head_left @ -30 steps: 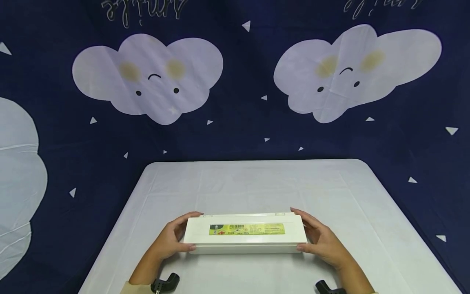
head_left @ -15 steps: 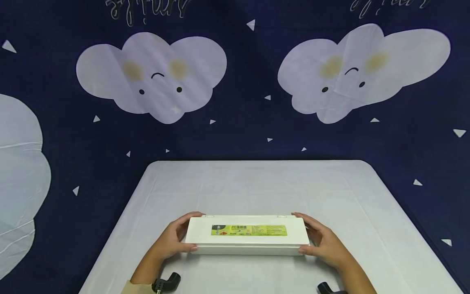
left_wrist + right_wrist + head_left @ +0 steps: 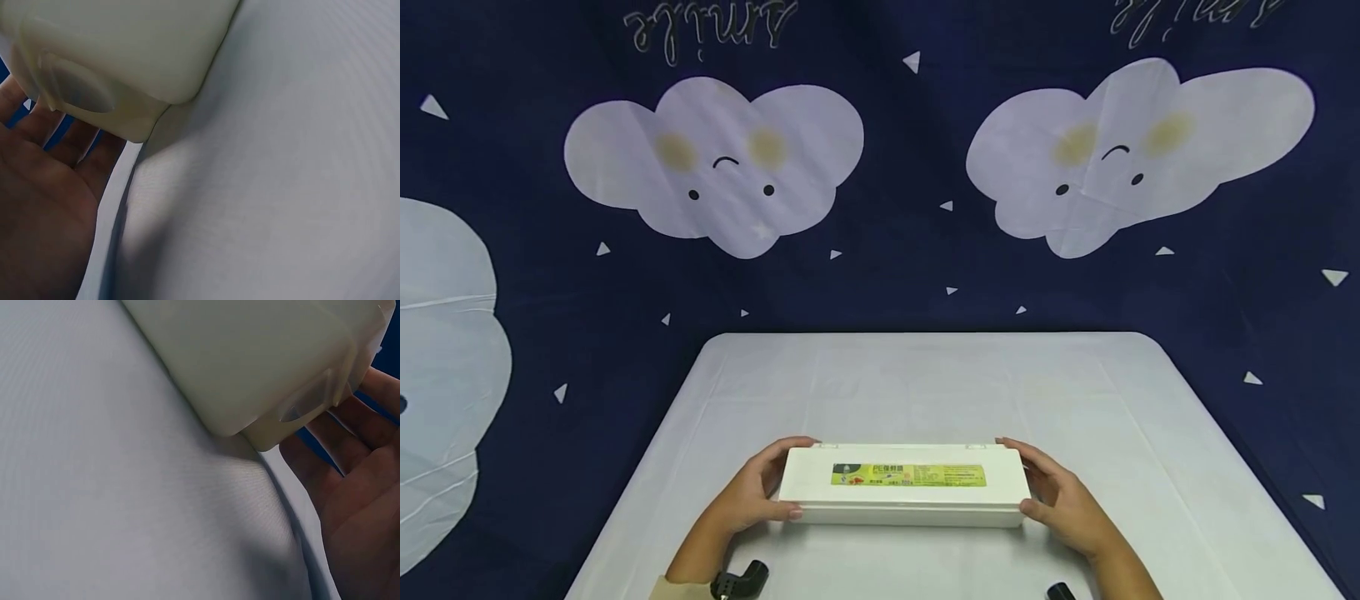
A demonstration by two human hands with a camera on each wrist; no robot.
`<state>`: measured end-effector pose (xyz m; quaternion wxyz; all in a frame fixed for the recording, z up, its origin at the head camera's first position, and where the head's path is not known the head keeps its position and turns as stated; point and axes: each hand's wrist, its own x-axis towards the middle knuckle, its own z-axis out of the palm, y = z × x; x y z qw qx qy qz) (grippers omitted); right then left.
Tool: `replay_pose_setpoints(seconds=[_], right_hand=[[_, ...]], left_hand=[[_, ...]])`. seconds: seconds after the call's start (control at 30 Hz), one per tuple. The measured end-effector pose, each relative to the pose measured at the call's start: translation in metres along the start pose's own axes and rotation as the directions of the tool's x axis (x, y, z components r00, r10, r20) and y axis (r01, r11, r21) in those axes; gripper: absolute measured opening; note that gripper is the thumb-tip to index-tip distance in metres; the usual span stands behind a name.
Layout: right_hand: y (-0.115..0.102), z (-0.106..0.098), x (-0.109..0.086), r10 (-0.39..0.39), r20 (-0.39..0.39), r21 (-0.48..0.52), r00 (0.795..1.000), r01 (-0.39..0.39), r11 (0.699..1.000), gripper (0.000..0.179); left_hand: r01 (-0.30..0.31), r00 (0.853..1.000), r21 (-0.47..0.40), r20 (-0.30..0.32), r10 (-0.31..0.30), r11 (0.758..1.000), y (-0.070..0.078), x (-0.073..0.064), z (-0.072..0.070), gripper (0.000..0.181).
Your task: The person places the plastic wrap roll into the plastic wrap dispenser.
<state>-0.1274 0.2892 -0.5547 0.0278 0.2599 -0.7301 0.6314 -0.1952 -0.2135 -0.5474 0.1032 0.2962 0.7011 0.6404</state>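
A long white cling film box (image 3: 906,515) lies lengthwise across the near part of the table in the head view, its lid closed. The lid bears a yellow-green label (image 3: 908,475). At the box's left end my left hand (image 3: 748,496) holds it, thumb on the front corner and fingers reaching to the back edge. My right hand (image 3: 1067,504) holds the right end the same way, its thumb at the front corner. Each wrist view shows one end of the box (image 3: 125,44) with a rounded recess; fingers spread behind it. The box's contents are hidden.
A white cloth-covered table (image 3: 925,383) with rounded far corners extends beyond the box. Behind it hangs a dark blue cloth (image 3: 910,167) printed with clouds and small triangles. A black wrist-camera piece (image 3: 741,579) sits by the left wrist.
The right thumb has slid slightly outward, from the box's front face to its right corner. Otherwise both hands keep their places on the box, and the head view shifts a little.
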Motion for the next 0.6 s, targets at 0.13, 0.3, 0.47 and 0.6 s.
replay_pose_setpoints(seconds=[0.13,0.3,0.47,0.6], right_hand=[[0.002,-0.001,0.001,-0.009,-0.003,-0.007,1.000,0.009,1.000,0.077],[0.002,0.000,0.001,-0.001,-0.006,-0.015,1.000,0.001,1.000,0.077],[0.001,-0.002,0.000,-0.023,-0.016,-0.049,1.000,0.022,0.999,0.073],[-0.003,-0.007,0.000,-0.033,-0.033,-0.107,0.999,0.029,0.994,0.067]], left_hand=[[-0.013,1.000,-0.021,-0.001,0.013,1.000,-0.001,0.002,-0.001,0.101],[-0.045,0.999,-0.044,0.024,0.046,0.998,-0.003,0.003,-0.001,0.101],[-0.101,0.994,-0.031,0.035,0.102,0.994,-0.001,0.004,-0.009,0.091],[-0.174,0.985,0.044,0.010,0.173,0.984,0.004,0.006,-0.021,0.078]])
